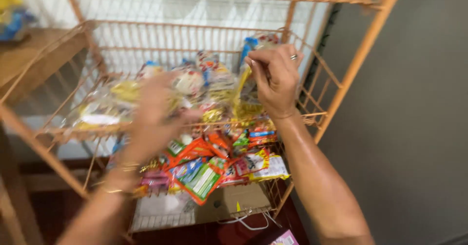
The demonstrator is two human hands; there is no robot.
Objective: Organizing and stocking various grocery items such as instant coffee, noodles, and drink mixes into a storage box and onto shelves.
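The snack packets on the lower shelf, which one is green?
The green packet at the front of the lower shelf, below the left hand; the packets around it are mostly orange, red or yellow.

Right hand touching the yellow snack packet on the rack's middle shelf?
Touching. Head view: the right hand has its fingers pinched on the top edge of the yellow snack packet, with no gap visible.

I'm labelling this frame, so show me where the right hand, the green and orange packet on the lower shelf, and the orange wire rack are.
right hand [275, 79], head view, on the back of the hand.
green and orange packet [199, 179], head view, on its green face.
orange wire rack [363, 50], head view, on its right upright post.
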